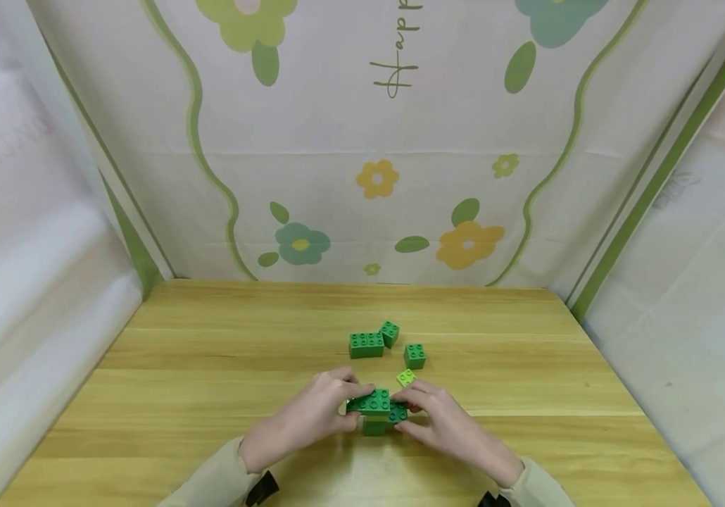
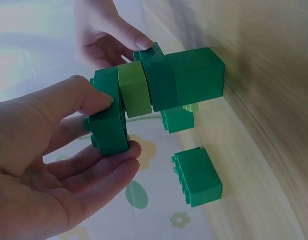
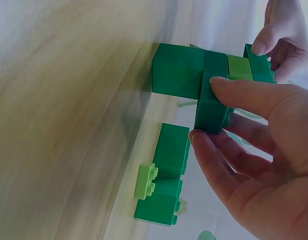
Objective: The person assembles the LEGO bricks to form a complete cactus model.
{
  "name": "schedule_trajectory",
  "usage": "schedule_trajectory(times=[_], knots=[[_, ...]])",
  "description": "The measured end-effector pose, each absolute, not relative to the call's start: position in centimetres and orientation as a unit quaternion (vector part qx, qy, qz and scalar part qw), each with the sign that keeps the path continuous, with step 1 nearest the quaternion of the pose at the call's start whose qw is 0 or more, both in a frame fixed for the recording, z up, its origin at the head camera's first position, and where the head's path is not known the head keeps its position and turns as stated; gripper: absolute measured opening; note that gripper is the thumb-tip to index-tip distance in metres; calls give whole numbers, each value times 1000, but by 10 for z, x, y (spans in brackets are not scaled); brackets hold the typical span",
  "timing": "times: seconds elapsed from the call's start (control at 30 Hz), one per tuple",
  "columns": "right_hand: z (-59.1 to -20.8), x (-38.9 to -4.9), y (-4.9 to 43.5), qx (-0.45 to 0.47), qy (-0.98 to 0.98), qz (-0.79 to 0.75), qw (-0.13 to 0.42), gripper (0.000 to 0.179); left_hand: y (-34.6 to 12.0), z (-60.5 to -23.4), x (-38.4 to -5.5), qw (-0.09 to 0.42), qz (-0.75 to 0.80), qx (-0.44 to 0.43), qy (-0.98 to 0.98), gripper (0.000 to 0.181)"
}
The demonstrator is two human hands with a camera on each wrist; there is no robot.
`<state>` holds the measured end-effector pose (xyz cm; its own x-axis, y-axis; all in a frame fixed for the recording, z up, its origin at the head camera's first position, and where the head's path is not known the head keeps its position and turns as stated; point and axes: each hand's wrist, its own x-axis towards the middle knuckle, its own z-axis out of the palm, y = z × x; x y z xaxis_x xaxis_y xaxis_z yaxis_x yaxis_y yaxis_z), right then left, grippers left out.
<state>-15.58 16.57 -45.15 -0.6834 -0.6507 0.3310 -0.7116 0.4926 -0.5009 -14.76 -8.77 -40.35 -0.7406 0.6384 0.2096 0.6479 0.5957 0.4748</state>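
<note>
A small stack of toy building bricks stands on the table between both hands. Its base is a green block (image 2: 200,76), with a dark green brick (image 3: 212,92) across it, then a lime brick (image 2: 134,88). A long green brick (image 1: 375,402) sits uppermost and juts toward my left hand (image 1: 318,405). That hand pinches its overhanging end between thumb and fingers. On the other side, my right hand (image 1: 445,419) pinches the jutting end of the dark green brick. A narrow gap shows beneath the top brick in the left wrist view.
Beyond the stack lie a long green brick (image 1: 366,345) and a smaller green brick (image 1: 390,333) beside it. Another small green brick (image 1: 414,356) and a flat lime brick (image 1: 406,378) lie closer to the right hand. A flower-printed cloth (image 1: 337,127) borders the wooden table (image 1: 210,352).
</note>
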Motion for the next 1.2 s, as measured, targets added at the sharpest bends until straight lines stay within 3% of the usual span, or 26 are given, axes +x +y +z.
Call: schedule_trajectory(times=[0.47, 1.2], knots=[[-449, -156, 165, 418, -849, 315, 71, 34, -90, -405, -146, 39, -250, -373, -893, 38], [-448, -153, 164, 401, -861, 308, 58, 36, -101, -401, -153, 7, -274, -386, -881, 43]])
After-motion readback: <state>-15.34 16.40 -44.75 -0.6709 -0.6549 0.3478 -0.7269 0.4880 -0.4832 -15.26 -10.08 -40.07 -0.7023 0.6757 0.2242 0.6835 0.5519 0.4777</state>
